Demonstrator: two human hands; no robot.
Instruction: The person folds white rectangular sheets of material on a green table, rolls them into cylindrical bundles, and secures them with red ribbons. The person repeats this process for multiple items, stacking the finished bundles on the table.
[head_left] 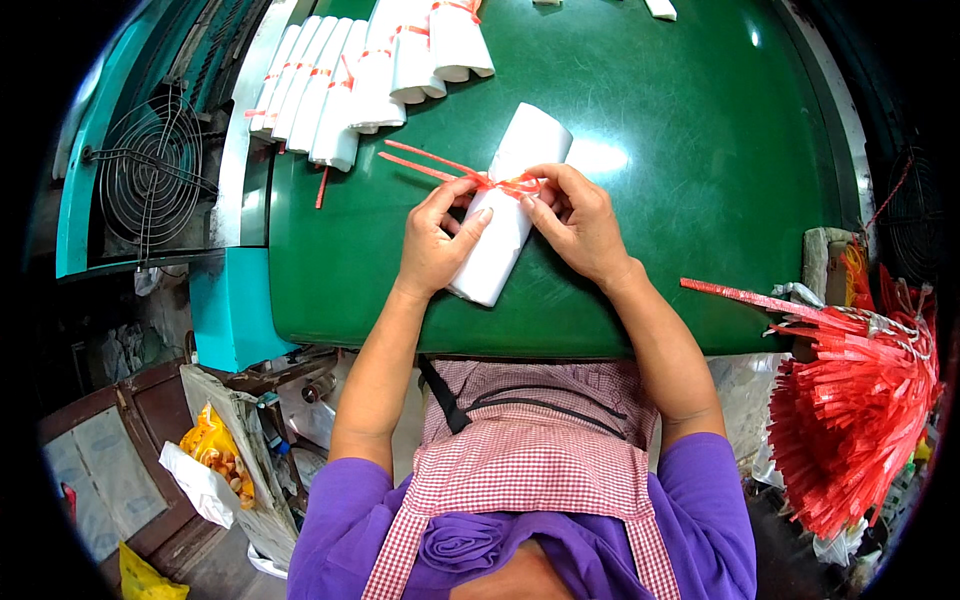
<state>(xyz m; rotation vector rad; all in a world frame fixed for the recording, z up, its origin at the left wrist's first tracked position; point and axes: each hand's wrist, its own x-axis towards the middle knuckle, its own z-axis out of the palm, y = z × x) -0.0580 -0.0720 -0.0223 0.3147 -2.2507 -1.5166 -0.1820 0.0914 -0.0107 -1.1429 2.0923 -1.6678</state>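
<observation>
A white roll (492,258), perhaps of folded plastic film, lies aslant in front of me. A thin red plastic strip (430,161) goes round its middle, with a small bow on top and two loose ends pointing left. My left hand (440,232) is closed at the knot, fingertips on the strip and thumb resting on the roll. My right hand (582,220) pinches the bow's right loop between thumb and fingers. Some fingers of both hands are curled out of sight.
Several white rolls (335,125) bound with red strips lie side by side at the table's upper left. The green tabletop (700,200) carries the work. A big bunch of red strips (850,410) hangs at the right edge. A round wire fan guard (150,170) stands at left.
</observation>
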